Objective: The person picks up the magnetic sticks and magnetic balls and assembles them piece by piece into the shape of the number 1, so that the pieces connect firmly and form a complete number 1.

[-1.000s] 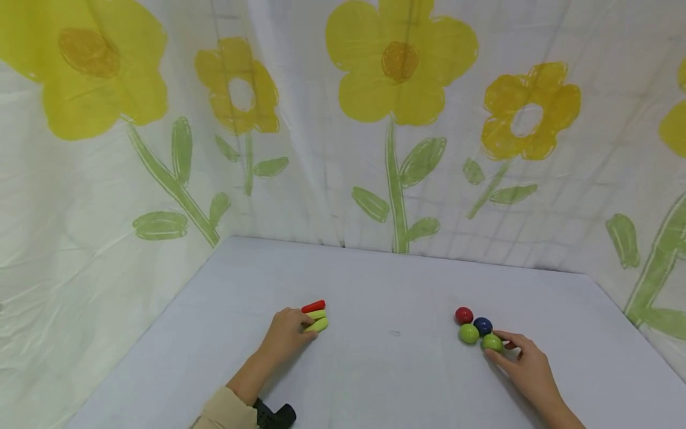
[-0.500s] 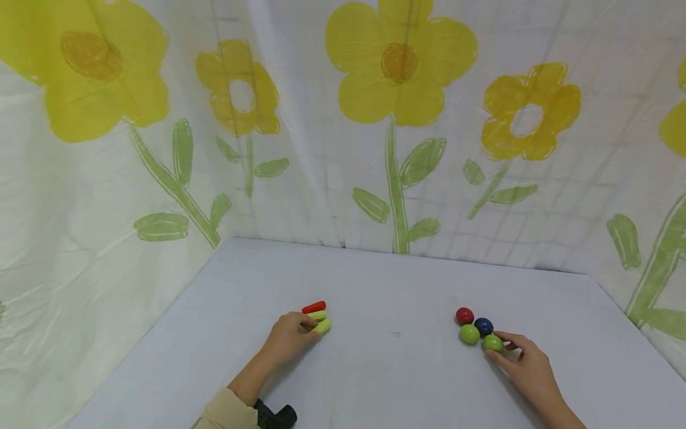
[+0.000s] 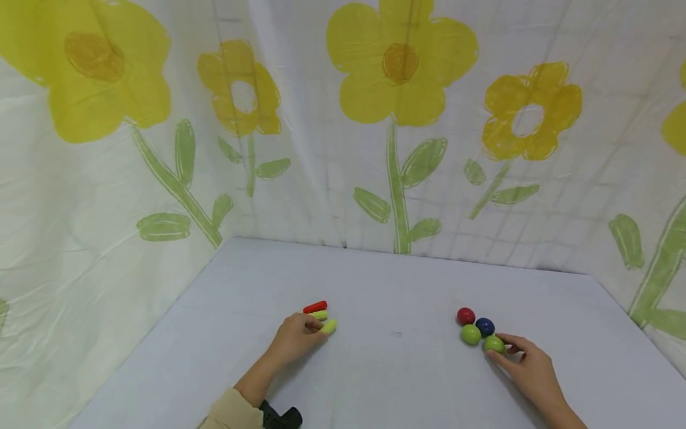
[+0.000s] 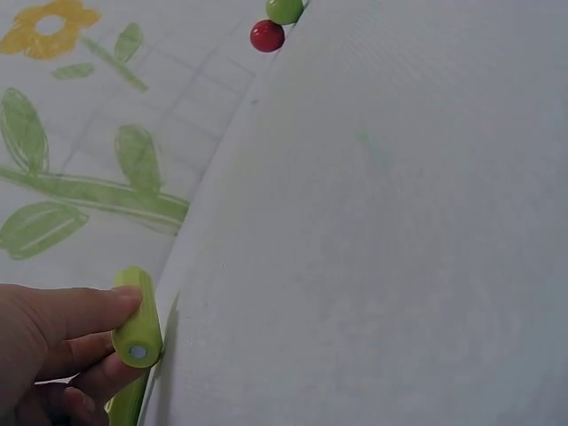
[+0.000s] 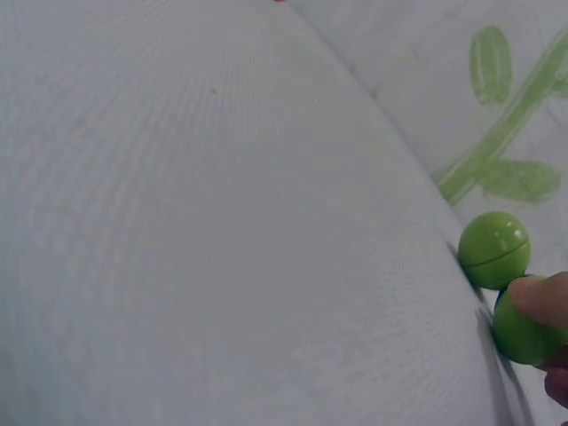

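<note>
My left hand (image 3: 293,341) pinches a short, fat yellow-green stick (image 3: 329,326) between thumb and fingers. In the left wrist view the stick's near end (image 4: 138,352) shows a small pale round dot. Just behind it on the table lie a second yellow-green stick (image 3: 320,314), partly covered by the hand, and a red stick (image 3: 315,307). Over on the right, my right hand (image 3: 532,368) grips a glossy green ball (image 3: 493,344) by its side. Clustered against it are another green ball (image 3: 471,334), a dark blue ball (image 3: 485,326) and a red ball (image 3: 465,316).
Both groups lie on a white-covered table (image 3: 396,375). A white curtain (image 3: 311,202) painted with yellow flowers hangs along its back and left sides. A black device (image 3: 281,417) sits under the left wrist, by the beige sleeve (image 3: 230,411).
My left hand has shifted slightly right with its stick, widening the gap to the other yellow-green one. The right hand stays at the green ball.
</note>
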Demonstrator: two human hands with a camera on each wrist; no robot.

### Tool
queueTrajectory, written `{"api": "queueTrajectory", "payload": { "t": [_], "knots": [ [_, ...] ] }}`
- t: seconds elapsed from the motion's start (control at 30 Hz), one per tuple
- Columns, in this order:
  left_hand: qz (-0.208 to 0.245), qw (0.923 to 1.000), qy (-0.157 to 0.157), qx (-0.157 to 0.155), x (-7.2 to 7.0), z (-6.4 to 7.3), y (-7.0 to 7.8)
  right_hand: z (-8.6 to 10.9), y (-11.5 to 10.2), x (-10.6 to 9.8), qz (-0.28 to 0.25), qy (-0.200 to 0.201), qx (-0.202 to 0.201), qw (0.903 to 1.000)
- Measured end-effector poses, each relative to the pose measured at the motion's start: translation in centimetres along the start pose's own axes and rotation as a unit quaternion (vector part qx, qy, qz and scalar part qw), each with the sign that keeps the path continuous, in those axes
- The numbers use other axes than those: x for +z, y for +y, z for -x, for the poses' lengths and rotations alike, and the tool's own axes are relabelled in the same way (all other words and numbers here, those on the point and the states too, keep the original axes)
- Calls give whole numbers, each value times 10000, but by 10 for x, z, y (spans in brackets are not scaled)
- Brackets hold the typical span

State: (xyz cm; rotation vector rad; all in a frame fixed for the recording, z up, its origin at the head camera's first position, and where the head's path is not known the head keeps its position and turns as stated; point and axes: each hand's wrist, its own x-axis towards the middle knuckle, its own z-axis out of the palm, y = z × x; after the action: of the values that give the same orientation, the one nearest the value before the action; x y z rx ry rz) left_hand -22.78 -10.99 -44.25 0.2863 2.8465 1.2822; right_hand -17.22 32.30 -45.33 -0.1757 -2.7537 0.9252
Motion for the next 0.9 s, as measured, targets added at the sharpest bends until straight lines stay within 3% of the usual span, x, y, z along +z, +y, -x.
{"api": "queueTrajectory", "payload": {
  "t": [0.3,0.6,0.9],
  "knots": [
    [418,9983,-391,123,9,-2,7,3,-1,-1,-119,-12,72,9999],
    [1017,9903,-922,-204,28,-3,26,5,1,2,-160,219,-115,9996],
    [1386,9820,-1239,-343,35,-5,33,4,1,3,-209,201,-177,9994]
  ]
}}
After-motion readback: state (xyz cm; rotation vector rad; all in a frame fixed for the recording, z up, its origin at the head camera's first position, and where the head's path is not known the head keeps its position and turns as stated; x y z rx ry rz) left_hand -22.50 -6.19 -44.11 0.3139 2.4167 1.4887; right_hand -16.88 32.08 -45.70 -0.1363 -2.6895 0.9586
